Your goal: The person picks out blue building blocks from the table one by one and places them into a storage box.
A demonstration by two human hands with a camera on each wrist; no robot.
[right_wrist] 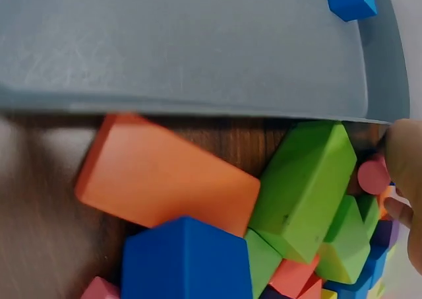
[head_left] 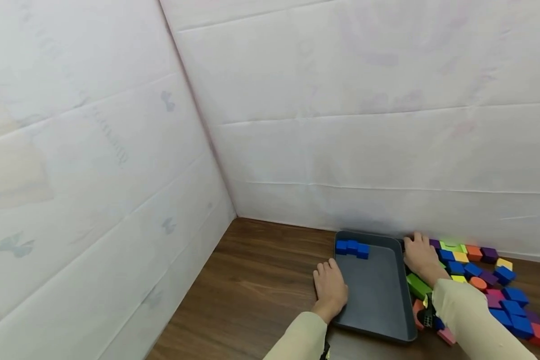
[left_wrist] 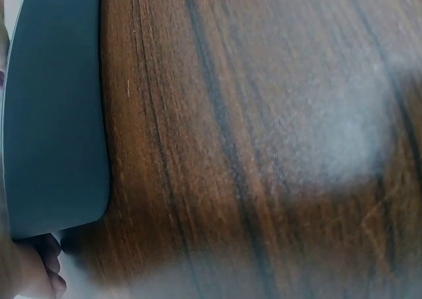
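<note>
Hands flank the grey tray: left hand flat, fingers relaxed, at its left rim, right hand open at the right rim, best pressing evenly so the three blue blocks stay put.

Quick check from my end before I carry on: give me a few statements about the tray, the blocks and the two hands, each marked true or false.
1. Three blue blocks sit in the far end of the grey tray. True.
2. The left hand holds a green block. False: it lies against the tray's left edge and holds no block.
3. The loose coloured blocks lie to the right of the tray. True.
4. The tray stands on a white cloth. False: it rests on the brown wooden table.
5. The right hand is at the tray's far right corner. True.
</note>
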